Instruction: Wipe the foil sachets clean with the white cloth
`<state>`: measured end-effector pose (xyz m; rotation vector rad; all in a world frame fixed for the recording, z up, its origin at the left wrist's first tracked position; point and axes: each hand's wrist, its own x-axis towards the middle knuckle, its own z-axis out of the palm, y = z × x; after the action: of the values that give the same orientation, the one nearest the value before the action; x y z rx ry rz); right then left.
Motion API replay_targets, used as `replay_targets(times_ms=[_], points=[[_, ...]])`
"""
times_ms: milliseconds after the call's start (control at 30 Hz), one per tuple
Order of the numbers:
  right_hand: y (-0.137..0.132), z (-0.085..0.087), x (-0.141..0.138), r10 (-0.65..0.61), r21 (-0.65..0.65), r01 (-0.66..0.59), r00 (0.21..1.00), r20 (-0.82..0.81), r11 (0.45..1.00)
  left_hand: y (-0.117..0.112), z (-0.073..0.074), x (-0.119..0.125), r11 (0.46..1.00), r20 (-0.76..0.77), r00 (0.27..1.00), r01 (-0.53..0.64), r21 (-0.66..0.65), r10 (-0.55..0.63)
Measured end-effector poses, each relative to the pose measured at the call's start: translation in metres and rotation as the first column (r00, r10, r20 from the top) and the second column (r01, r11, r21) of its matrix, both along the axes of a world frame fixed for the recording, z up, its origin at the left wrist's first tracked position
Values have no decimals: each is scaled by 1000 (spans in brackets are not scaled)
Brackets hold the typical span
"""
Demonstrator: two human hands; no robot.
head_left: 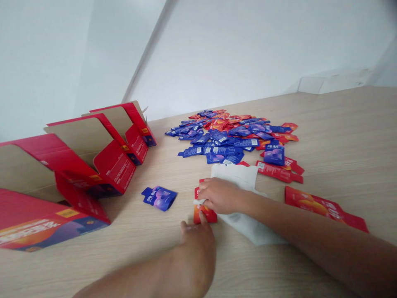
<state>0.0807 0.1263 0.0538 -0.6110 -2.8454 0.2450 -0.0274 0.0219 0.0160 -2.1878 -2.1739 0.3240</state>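
A red pouch (205, 215) lies flat on the table in front of me. My left hand (198, 236) presses on its near edge with an outstretched index finger, thumb apart. Over the upper part of the pouch, my right hand (218, 195) has its fingers closed around a small folded white wipe (199, 202), which touches the pouch. A white sheet (235, 178), paper or cloth, is spread beneath my right wrist and forearm. Left of the pouch lies a single blue pouch (159, 198). Another red pouch (324, 207) rests beyond my right forearm, partly covered by it.
Several open red cartons (119, 182) stand in a row on the left, flaps up. A loose heap of blue and red pouches (229, 138) covers the table's back middle. Behind the table (341, 140) rises a white wall (248, 54), with a white box-like fitting (335, 82) at right.
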Motion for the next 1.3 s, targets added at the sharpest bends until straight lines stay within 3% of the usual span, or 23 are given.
replay_targets(times_ms=[100,200,300,400,500,667,800,1133,1200,1300], points=[[-5,-2,-4,65,-24,-67,996,-63,997,-2,16,2,993,-35,999,-43,-114,39],[4,-5,-2,49,-19,-51,993,-106,998,-5,30,5,982,-56,997,-63,-177,54],[23,-10,6,-3,-33,0,995,-97,999,-7,34,7,980,-73,996,-71,-187,58],[34,-12,13,-83,-38,80,994,-68,996,-8,28,5,986,-91,995,-56,-159,42],[27,-8,12,-97,3,98,994,-53,995,-9,17,4,990,-131,991,-57,-126,40],[0,3,1,64,-32,-65,997,-43,997,-11,4,5,997,-207,977,-64,-51,52],[-2,1,-3,87,-38,-89,995,-53,995,-11,0,5,999,-222,975,-36,-40,26],[23,-7,9,-107,-6,107,993,-58,994,-15,1,3,999,-269,963,11,45,1],[18,-6,8,-86,9,86,994,-65,996,-16,0,4,999,-277,961,7,47,7],[8,-7,3,52,-2,-53,992,-111,999,-16,-1,6,998,-301,953,-16,59,33]])
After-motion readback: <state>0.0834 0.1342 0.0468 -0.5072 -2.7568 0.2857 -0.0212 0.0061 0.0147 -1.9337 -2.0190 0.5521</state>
